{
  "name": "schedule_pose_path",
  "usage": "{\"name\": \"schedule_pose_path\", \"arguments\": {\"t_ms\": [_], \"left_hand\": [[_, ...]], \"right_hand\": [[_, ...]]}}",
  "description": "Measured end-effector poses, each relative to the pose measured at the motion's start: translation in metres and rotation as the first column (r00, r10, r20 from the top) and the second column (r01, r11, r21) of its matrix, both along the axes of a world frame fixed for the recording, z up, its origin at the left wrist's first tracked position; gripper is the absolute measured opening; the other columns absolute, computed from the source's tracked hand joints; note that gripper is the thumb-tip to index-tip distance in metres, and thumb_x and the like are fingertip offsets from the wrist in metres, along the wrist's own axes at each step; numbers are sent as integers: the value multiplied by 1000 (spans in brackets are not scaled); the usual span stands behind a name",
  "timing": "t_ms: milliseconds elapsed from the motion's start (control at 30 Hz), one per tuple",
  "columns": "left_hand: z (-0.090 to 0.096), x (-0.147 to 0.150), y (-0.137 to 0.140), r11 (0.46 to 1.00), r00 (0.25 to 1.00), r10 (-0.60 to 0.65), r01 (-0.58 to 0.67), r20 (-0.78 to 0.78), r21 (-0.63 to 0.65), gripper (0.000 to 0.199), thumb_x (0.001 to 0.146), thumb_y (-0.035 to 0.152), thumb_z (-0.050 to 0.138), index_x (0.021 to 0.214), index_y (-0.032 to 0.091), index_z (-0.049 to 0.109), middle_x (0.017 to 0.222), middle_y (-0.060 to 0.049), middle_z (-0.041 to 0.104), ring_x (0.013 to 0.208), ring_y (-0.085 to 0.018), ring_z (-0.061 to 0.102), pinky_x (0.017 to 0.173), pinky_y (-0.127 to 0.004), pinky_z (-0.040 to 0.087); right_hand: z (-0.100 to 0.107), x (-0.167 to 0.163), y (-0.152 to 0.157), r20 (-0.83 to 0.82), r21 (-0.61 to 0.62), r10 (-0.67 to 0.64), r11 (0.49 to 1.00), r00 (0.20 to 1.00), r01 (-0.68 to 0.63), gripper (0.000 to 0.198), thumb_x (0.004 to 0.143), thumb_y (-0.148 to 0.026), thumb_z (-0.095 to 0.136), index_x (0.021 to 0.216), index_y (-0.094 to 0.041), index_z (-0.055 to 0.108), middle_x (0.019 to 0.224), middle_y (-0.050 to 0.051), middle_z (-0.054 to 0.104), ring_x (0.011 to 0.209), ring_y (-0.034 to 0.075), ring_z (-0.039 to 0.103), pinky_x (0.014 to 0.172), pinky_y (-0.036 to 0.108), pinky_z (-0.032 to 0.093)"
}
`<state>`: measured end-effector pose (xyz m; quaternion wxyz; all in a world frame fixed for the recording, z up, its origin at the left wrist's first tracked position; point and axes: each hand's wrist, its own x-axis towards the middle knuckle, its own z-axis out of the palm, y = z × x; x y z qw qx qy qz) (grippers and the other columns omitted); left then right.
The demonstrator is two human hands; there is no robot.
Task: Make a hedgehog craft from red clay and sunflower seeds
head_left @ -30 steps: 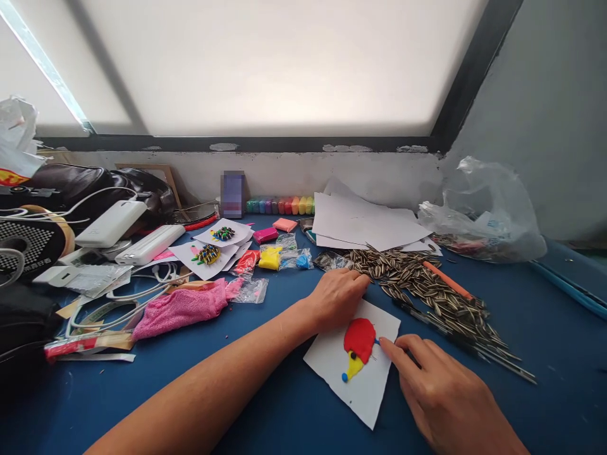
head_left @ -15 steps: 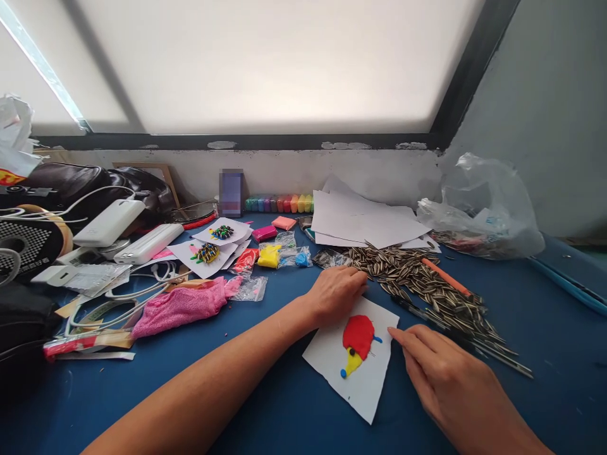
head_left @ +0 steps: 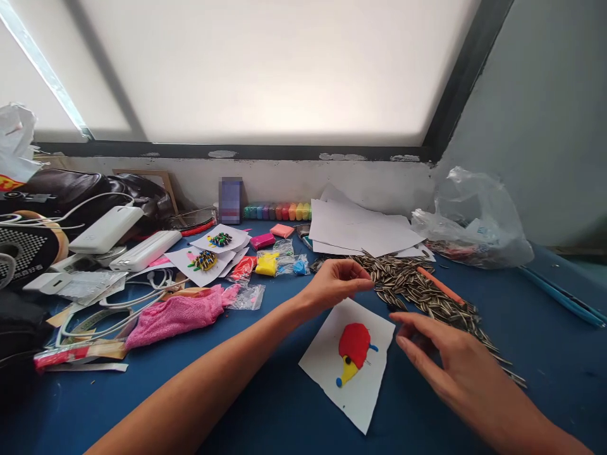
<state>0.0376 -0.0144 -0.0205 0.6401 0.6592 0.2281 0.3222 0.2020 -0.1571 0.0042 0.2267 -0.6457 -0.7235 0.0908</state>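
A white sheet of paper (head_left: 322, 360) lies on the blue table, bearing a flat clay hedgehog (head_left: 355, 342) with a red body, yellow snout and blue nose. Just beyond the sheet's top corner, my left hand (head_left: 339, 282) has its fingers curled together beside a heap of striped sunflower seeds (head_left: 412, 281). Whatever its fingertips hold, if anything, is hidden. My right hand (head_left: 450, 360) is right of the sheet, thumb and index finger apart, over the near edge of the seeds. A dark pen-like tip shows by its index finger; contact is unclear.
Behind stand a row of coloured clay blocks (head_left: 277, 211), stacked white sheets (head_left: 363, 227) and a clear plastic bag (head_left: 478, 234). Finished seed-and-clay figures (head_left: 203, 260) lie left on paper, near a pink cloth (head_left: 177, 316), cables and white power banks (head_left: 147, 250). An orange stick (head_left: 440, 285) rests on the seeds.
My left hand has lifted off the paper's top corner, its fingers curling. My right hand has left the sheet's right edge, moving slightly right, with thumb and index finger parting.
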Motion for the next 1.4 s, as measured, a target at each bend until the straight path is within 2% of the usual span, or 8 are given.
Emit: {"name": "schedule_pose_path", "arguments": {"t_ms": [133, 367, 867, 967, 1033, 1133, 1233, 1400], "left_hand": [[11, -5, -5, 976, 987, -156, 159, 34, -146, 41, 73, 51, 69, 78, 11, 64, 61, 2, 54, 53, -6, 45, 52, -21, 31], [20, -6, -12, 936, 946, -323, 322, 15, -146, 43, 78, 53, 64, 71, 11, 63, 56, 0, 56, 54, -8, 51, 56, -22, 34], [27, -9, -11, 908, 904, -416, 409, -93, -89, 45, 84, 55, 57, 88, 11, 70, 80, -6, 68, 61, -8, 60, 58, -20, 40], [30, -11, -7, 951, 923, -295, 310, -246, 22, 38, 89, 45, 52, 93, 11, 68, 91, -8, 68, 64, -10, 61, 56, -20, 40], [32, -14, -2, 961, 892, -72, 182, -447, 208, 30, 88, 36, 51, 93, 12, 68, 88, -8, 69, 66, -12, 61, 57, -22, 40], [32, -20, 3, 852, 673, 243, 197, -698, 486, 18, 80, 28, 58, 83, 14, 69, 83, -6, 69, 73, -17, 60, 60, -24, 39], [29, -23, 4, 809, 532, 276, 321, -801, 492, 17, 76, 32, 61, 77, 17, 67, 78, -5, 69, 73, -19, 60, 57, -25, 38], [23, -20, 1, 809, 507, 318, 295, -801, 508, 10, 73, 24, 62, 79, 18, 67, 85, -6, 69, 81, -21, 62, 62, -25, 41]], "right_hand": [[22, 0, 20, -188, -108, -53, 994, 981, 33, 28, 88, -47, 51, 98, -24, 64, 85, 3, 73, 74, 20, 67, 63, 29, 53], [20, -5, 41, -539, -132, -43, 991, 841, -34, 31, 82, -52, 62, 89, -22, 60, 84, 3, 70, 80, 19, 66, 71, 29, 53], [11, -10, 33, -554, 122, 44, 992, 831, 28, 20, 82, -43, 66, 83, -24, 69, 84, 3, 67, 78, 18, 63, 71, 30, 53], [12, -8, 31, -586, 90, -4, 994, 810, 70, 22, 77, -45, 69, 80, -23, 69, 87, 3, 69, 81, 19, 64, 74, 30, 53], [13, -8, 30, -604, 46, -58, 993, 795, 107, 22, 74, -45, 71, 80, -23, 70, 88, 4, 71, 84, 20, 66, 75, 30, 54], [14, -8, 29, -598, -17, -92, 995, 796, 102, 22, 74, -45, 70, 79, -23, 69, 86, 3, 72, 83, 21, 67, 72, 29, 55], [14, -9, 29, -568, -84, -106, 994, 816, 70, 25, 75, -46, 69, 83, -22, 65, 81, 3, 70, 77, 20, 67, 70, 30, 55], [12, -9, 28, -482, -161, -84, 987, 872, 6, 24, 80, -46, 61, 75, -23, 56, 71, 2, 65, 68, 19, 62, 58, 32, 52]]}}
